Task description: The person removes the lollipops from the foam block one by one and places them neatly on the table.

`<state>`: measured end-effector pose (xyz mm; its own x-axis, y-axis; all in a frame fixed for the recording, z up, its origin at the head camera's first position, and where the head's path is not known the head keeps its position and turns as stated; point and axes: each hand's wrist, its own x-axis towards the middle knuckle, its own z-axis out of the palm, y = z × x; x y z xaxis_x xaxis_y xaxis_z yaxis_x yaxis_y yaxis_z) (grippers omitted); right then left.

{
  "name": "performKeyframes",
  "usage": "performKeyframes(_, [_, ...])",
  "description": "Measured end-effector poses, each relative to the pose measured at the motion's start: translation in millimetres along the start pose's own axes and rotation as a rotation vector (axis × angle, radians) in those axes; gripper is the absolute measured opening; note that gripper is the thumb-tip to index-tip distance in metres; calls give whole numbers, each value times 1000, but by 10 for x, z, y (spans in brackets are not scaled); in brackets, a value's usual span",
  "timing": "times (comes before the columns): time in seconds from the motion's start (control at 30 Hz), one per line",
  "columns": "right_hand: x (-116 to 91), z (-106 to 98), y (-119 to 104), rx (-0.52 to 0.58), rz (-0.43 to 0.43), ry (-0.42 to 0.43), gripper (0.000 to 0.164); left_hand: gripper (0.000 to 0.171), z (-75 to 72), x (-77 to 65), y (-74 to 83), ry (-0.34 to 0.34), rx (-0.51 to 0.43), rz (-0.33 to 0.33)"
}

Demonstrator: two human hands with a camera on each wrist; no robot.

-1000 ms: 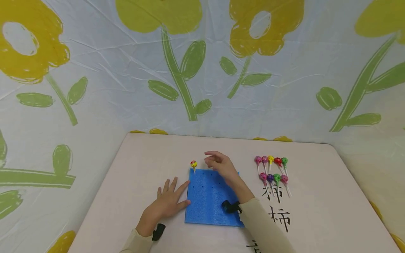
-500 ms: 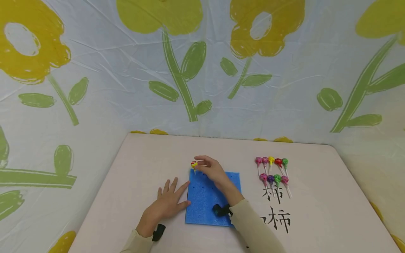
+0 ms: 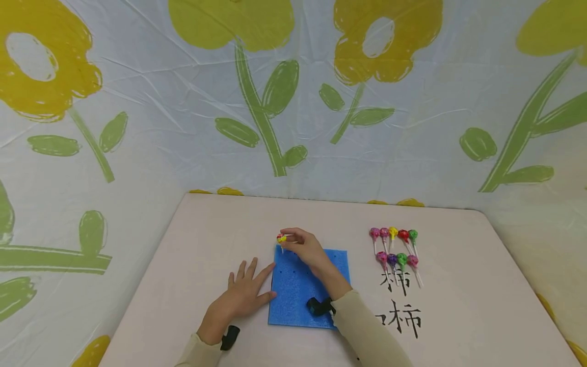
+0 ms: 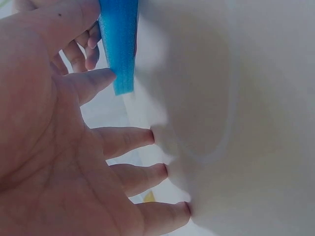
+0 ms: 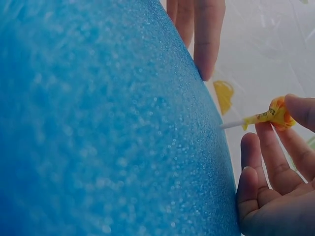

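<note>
A yellow-wrapped lollipop (image 3: 281,238) stands at the far left corner of a blue foam board (image 3: 302,300), its white stick meeting the board's top. My right hand (image 3: 304,248) pinches the candy head between thumb and fingers. In the right wrist view the lollipop (image 5: 278,115) shows its stick end at the foam surface. My left hand (image 3: 245,293) lies with spread fingers at the board's left edge. Seen from the left wrist, one fingertip of the left hand (image 4: 74,147) touches the foam's edge (image 4: 120,59) while other fingertips rest on the table.
To the right lie two rows of wrapped lollipops (image 3: 393,248) in pink, yellow, red, green and purple. Black written characters (image 3: 405,317) mark the table (image 3: 468,285) nearer me. Small dark holes dot the board. A flower-printed cloth (image 3: 302,117) hangs behind the table.
My right hand has moved left across the board from above its far edge and taken hold of the standing yellow lollipop. The left hand stays where it was.
</note>
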<state>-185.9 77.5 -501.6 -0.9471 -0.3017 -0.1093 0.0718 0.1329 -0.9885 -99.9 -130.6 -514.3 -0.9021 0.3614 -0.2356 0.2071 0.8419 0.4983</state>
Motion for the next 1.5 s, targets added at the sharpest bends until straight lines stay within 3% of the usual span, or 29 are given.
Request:
performKeyframes(0.23, [77,2,153,27,-9,32,40,69,-7,0,-2,0,2,5])
performKeyframes(0.8, [-11,-129,45,128,-12,56,36,70,15,-10,-6,7,13,10])
performKeyframes(1.17, [-240,-511,-40,129,-41,97,37,70,4,-19,-1,4,-1,13])
performKeyframes(1.5, [-533,-1003,-9,98,-26,216,43,71,15,-13,-13,-8,-7,13])
